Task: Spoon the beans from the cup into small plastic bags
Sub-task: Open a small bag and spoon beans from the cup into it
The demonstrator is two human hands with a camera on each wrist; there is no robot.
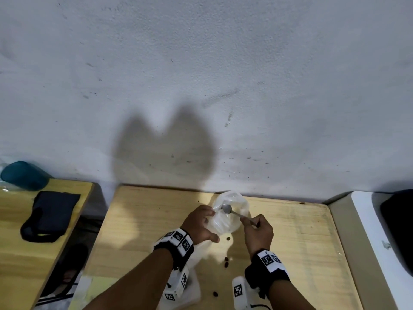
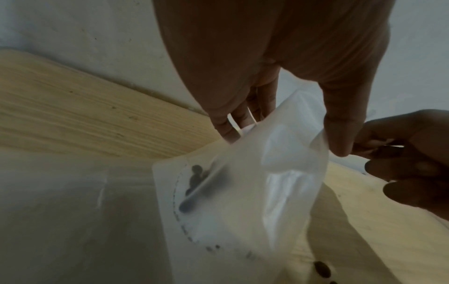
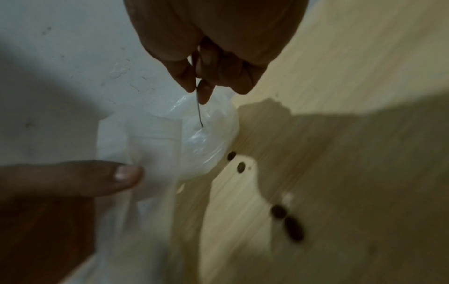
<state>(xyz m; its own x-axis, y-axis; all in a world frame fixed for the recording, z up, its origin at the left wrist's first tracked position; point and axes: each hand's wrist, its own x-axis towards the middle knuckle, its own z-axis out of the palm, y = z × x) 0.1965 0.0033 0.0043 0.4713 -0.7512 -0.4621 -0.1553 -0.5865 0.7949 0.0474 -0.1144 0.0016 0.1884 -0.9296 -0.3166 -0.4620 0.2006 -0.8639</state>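
Note:
A translucent small plastic bag [image 1: 232, 217] stands over the wooden table [image 1: 301, 238], near the wall. My left hand [image 1: 210, 224] grips its mouth, thumb [image 2: 340, 134] on one side and fingers [image 2: 226, 128] on the other. Several dark beans [image 2: 194, 178] lie inside the bag. My right hand [image 1: 251, 221] pinches the handle of a metal spoon [image 1: 226, 208]. The spoon's bowl is inside the bag's mouth and looks empty. In the right wrist view the thin spoon handle [image 3: 199, 111] points down into the bag [image 3: 209, 142]. No bean cup shows near the hands.
Loose beans [image 1: 226, 262] lie on the table near my wrists, and another bean [image 1: 215, 294] lies closer to me. More white plastic [image 1: 196, 260] lies under my left wrist. A teal cup [image 1: 22, 175] and a dark pouch [image 1: 51, 214] sit on a second table at left.

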